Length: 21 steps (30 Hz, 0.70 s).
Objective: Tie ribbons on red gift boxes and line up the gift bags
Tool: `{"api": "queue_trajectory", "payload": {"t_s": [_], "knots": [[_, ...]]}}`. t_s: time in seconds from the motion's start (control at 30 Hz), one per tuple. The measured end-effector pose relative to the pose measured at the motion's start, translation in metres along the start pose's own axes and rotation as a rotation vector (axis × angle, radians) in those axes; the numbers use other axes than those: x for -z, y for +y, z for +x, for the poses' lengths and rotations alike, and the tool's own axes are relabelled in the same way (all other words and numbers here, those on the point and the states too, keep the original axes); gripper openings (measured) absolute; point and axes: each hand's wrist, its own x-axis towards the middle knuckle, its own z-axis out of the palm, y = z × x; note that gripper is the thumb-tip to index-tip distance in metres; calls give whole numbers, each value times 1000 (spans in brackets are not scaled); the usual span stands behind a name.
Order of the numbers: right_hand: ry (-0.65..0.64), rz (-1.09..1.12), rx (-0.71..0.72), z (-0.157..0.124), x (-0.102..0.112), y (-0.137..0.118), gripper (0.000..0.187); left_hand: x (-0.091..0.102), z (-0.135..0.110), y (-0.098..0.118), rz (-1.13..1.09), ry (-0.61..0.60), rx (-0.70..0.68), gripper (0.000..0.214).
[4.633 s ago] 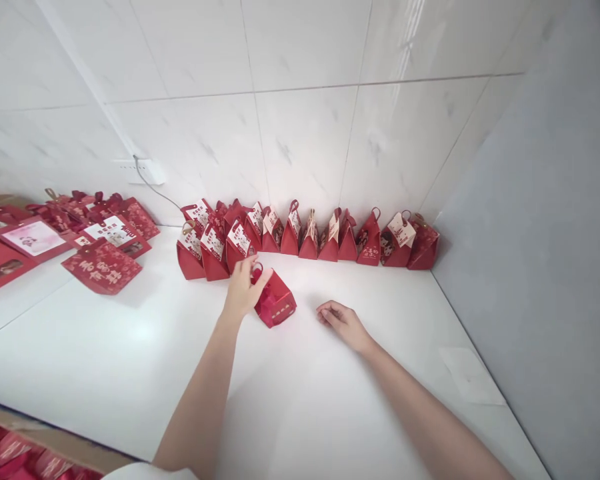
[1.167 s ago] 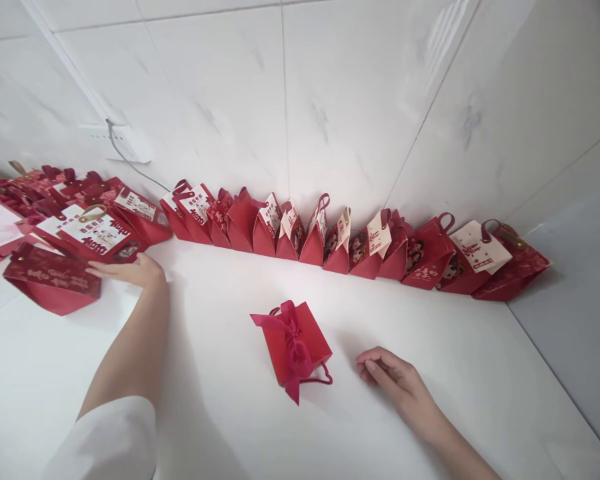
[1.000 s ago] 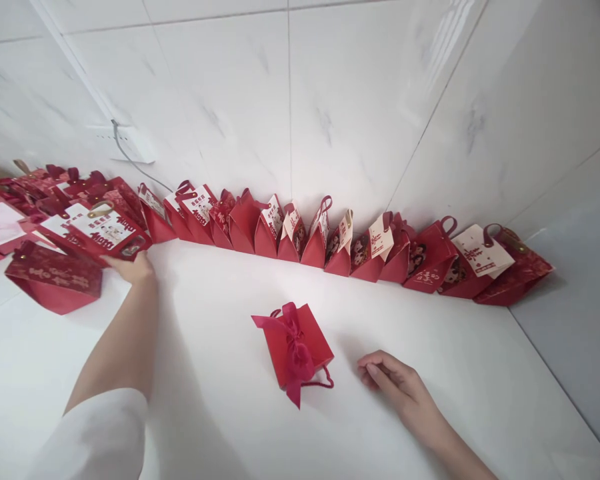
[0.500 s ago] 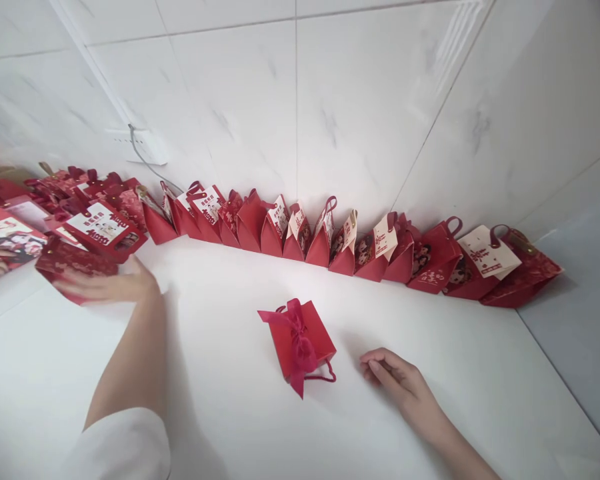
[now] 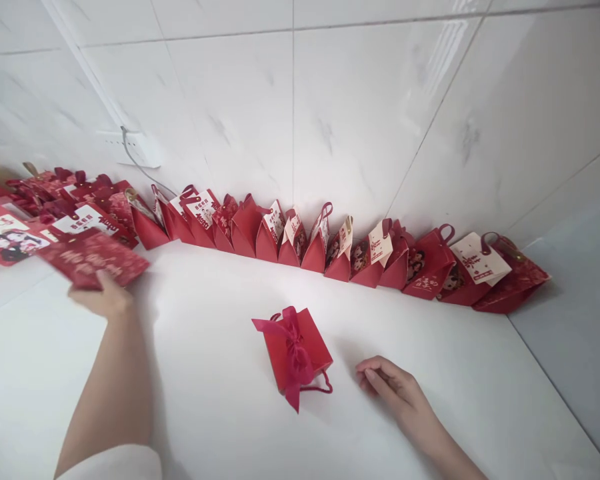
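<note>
My left hand (image 5: 103,298) reaches out to the left and holds a flat red gift bag with pale lettering (image 5: 93,258) lifted off the white counter (image 5: 220,413). My right hand (image 5: 393,389) rests on the counter with loosely curled fingers and holds nothing. Just left of it lies a small red gift box with a ribbon bow (image 5: 295,352), on its side, a cord handle trailing toward the right hand.
A row of several folded red gift bags with tags (image 5: 350,250) stands along the tiled wall. More flat red bags (image 5: 55,207) are heaped at the far left. A wall socket with a cable (image 5: 130,147) sits above them. A grey panel (image 5: 575,320) bounds the right side.
My left hand has gone from the bow box to the pile at the left and picked up a flat red bag. The right hand has stayed put.
</note>
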Motion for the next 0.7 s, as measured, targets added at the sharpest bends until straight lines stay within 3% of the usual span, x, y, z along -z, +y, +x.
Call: {"api": "queue_trajectory", "payload": {"t_s": [0.13,0.3,0.4,0.53,0.7], "knots": [[6,16,3,1,-1,-1,35,-28,6,-4,78,-28,-107,72],[17,42,10,2,-2,-2,35,-62,21,3,203,82,-13,82],[7,41,16,2,-1,-3,35,-75,26,8,174,5,-1,82],[12,58,50,2,-2,-6,35,-74,18,11,151,-95,2,89],[26,80,105,4,-3,-2,38,-54,-20,20,121,-174,0,88]]}}
